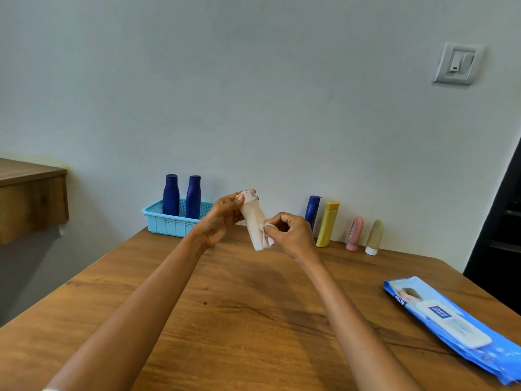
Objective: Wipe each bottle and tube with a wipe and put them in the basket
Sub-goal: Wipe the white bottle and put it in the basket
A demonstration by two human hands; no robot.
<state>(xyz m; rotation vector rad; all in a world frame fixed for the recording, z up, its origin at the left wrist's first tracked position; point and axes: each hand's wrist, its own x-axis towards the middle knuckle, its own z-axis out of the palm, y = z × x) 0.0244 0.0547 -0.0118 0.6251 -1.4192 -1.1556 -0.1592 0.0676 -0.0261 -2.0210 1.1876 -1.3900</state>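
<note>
A pale beige bottle [253, 221] is held in the air above the middle of a wooden table [225, 320], tilted with its cap toward the upper left. The left hand [222, 218] has its grip closed around the bottle's cap end, fingers curled over the top. The right hand [293, 235] pinches a small white wipe [267, 235] against the lower right side of the bottle, so its grip is closed on the wipe.

At the far left of the table, against the wall, sits a light blue basket [169, 224] with two dark blue bottles [181, 197] standing upright in it, side by side.

To the right of the hands, along the far edge by the wall, stands a row of items: a dark blue bottle [312, 211] partly hidden behind the right hand, a yellow bottle [327, 224] just beside it, then a pink tube [354, 234] and a pale green tube [374, 237] with a white cap, both standing cap down.

Near the right edge of the table lies a flat blue pack of wipes [456, 328] with a white flap lid.

A light switch [458, 63] is on the wall at upper right.
</note>
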